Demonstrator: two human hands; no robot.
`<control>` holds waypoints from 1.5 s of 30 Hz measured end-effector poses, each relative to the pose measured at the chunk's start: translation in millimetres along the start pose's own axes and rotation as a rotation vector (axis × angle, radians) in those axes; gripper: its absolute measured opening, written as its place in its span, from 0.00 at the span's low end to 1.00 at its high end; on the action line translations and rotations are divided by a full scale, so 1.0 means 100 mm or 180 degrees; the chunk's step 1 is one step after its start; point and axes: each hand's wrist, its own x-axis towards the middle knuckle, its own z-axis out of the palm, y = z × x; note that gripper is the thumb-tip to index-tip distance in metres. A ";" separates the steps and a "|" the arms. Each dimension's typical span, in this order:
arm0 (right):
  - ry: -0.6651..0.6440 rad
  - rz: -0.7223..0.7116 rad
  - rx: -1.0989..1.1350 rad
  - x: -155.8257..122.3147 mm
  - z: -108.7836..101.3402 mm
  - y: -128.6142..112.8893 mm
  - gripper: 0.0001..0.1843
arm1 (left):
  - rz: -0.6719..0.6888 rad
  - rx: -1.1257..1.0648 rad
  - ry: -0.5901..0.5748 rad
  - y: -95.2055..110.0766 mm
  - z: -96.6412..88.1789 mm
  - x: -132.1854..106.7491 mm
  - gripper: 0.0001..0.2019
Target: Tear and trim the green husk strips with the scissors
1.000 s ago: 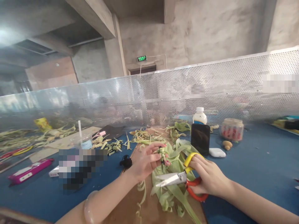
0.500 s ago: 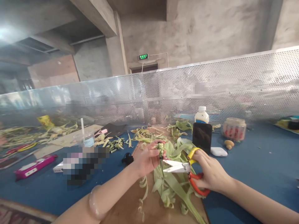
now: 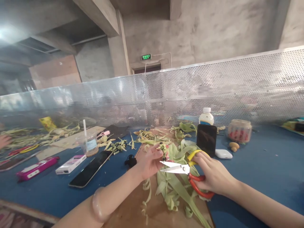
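Observation:
My left hand (image 3: 152, 161) is closed, pinching a small pale-green knotted piece of plant strips (image 3: 163, 147) with a bit of red beside it. In my right hand (image 3: 211, 171) is a pair of scissors (image 3: 180, 168) with one yellow and one red handle loop. The blades are parted and point left, their tips at the underside of my left hand. Whether they touch the piece, I cannot tell. Below both hands, long green leaves and curled strips (image 3: 175, 186) lie over a brown board (image 3: 128, 209).
Right of the leaves are a dark upright phone (image 3: 206, 140), a white bottle (image 3: 206, 116), a white earphone case (image 3: 223, 154) and a jar (image 3: 239, 131). Leftward are a drink cup (image 3: 89, 145), another phone (image 3: 91, 169) and a small box (image 3: 71, 164). Another person's hand (image 3: 4, 140) shows far left.
The scissors have shifted slightly left, closer to my left hand, and their blades have closed a little. My left hand still pinches the knotted piece. Another person's hand is clearer at the left edge.

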 end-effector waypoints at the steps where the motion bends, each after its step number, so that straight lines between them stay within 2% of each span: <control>1: -0.0017 -0.0018 -0.0005 0.00 0.00 0.00 0.16 | -0.0062 -0.0068 -0.0040 0.01 0.00 0.00 0.14; 4: -0.0086 -0.0050 -0.0058 -0.01 0.01 0.00 0.16 | -0.0189 -0.0213 -0.0144 0.02 0.01 0.00 0.14; 16: -0.0167 -0.0021 -0.0174 0.00 0.00 -0.01 0.14 | -0.0130 -0.0121 -0.0249 -0.01 0.00 0.04 0.17; 28: 0.0041 -0.0210 -0.0311 -0.03 0.00 -0.02 0.12 | -0.0116 -0.0216 -0.0216 -0.04 -0.03 0.04 0.17; 39: 0.0182 -0.0222 -0.0481 -0.01 0.00 -0.04 0.11 | -0.0053 -0.0345 -0.0305 -0.06 -0.07 0.08 0.15; 45: 0.0209 -0.0269 -0.0462 -0.01 -0.01 -0.03 0.10 | -0.0081 -0.0329 -0.0407 -0.05 -0.03 0.06 0.16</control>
